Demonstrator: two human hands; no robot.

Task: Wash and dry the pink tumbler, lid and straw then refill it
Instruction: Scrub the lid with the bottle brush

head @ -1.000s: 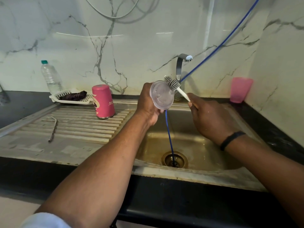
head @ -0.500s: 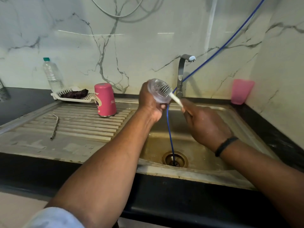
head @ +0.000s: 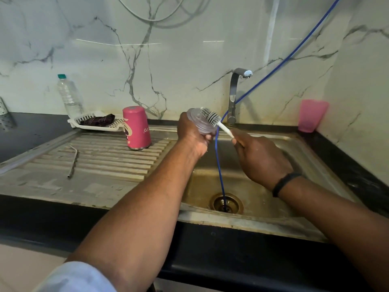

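My left hand (head: 192, 135) grips the clear plastic lid (head: 199, 121) over the left side of the sink basin (head: 263, 199), tilted on edge. My right hand (head: 261, 159) holds the white handle of a bottle brush (head: 212, 118), whose grey bristles press against the lid. The pink tumbler (head: 136, 127) stands upside down on the ribbed drainboard (head: 105, 161). A metal straw (head: 73, 161) lies on the drainboard to the left.
A tap (head: 235, 95) stands behind the sink, with no water seen running. A blue hose (head: 220, 165) runs down into the drain. A pink cup (head: 311, 115) sits back right, and a white tray (head: 96, 125) with a dark cloth and a water bottle (head: 69, 95) back left.
The brush head has shifted from inside the lid to across its upper edge, and the lid has turned more edge-on. Both hands stay over the sink.
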